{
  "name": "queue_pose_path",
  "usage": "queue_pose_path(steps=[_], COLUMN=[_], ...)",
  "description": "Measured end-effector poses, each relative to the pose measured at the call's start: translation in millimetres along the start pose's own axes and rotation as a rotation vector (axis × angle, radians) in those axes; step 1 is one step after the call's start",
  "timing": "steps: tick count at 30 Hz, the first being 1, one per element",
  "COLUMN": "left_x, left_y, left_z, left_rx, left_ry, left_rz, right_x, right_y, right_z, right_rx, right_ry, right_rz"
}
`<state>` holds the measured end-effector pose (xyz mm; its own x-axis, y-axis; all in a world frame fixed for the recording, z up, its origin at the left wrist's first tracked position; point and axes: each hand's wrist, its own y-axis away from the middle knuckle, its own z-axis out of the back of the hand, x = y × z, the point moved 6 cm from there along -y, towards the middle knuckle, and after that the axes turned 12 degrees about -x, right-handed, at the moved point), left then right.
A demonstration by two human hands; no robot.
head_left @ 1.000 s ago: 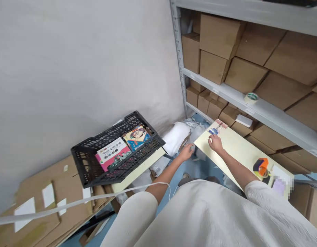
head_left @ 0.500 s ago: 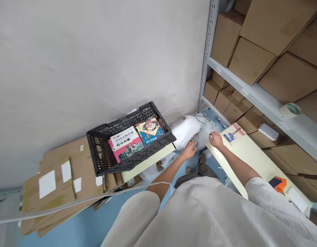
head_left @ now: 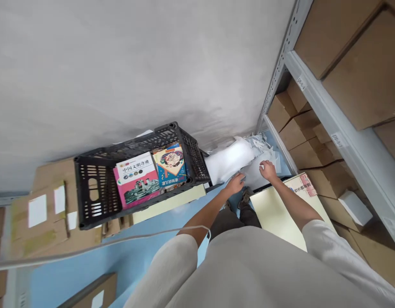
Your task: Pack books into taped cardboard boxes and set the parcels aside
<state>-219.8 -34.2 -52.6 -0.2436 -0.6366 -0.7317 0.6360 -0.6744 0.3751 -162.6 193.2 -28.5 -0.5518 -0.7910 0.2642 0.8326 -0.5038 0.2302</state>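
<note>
My left hand (head_left: 236, 184) reaches down over the floor past the end of a black crate, fingers curled; a small greyish bit shows at its fingertips. Across from it, my right hand (head_left: 268, 170) is closed in a pinch near the edge of a cream tabletop (head_left: 272, 205). Between and beyond the hands spreads a pale, thin sheet (head_left: 253, 174), perhaps plastic. Whether either hand grips it cannot be made out. A white bulky bundle (head_left: 231, 158) lies just past my left hand, against the wall.
The black plastic crate (head_left: 91, 169) at left holds a pink-and-white book (head_left: 138, 179) and a blue book (head_left: 170, 166). Flattened cardboard (head_left: 49, 214) lies further left. Metal shelving (head_left: 325, 102) with brown boxes rises at right. A white cord (head_left: 120, 240) crosses before my left arm.
The view has shifted, so crate and books appear further left and the shelving nearer. Both hands stay about as they were, apart, over the pale sheet.
</note>
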Motion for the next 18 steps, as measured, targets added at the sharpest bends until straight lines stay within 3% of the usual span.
queue_pose_path(steps=[6, 12, 18], left_x=[28.8, 85.9, 142.9], left_y=[-69.8, -135.6, -177.8], left_z=[-28.6, -80.0, -129.9], left_rx=[-0.063, -0.045, 0.000], left_ry=[-0.051, -0.108, -0.146], left_rz=[0.060, 0.112, 0.132], right_x=[-20.3, -49.7, -75.6], right_y=[-68.7, -129.0, -175.3], right_z=[-56.5, -157.1, -257.1], right_rx=[0.047, 0.134, 0.207], right_ry=[-0.002, 0.005, 0.011], right_rz=[-0.028, -0.136, -0.182])
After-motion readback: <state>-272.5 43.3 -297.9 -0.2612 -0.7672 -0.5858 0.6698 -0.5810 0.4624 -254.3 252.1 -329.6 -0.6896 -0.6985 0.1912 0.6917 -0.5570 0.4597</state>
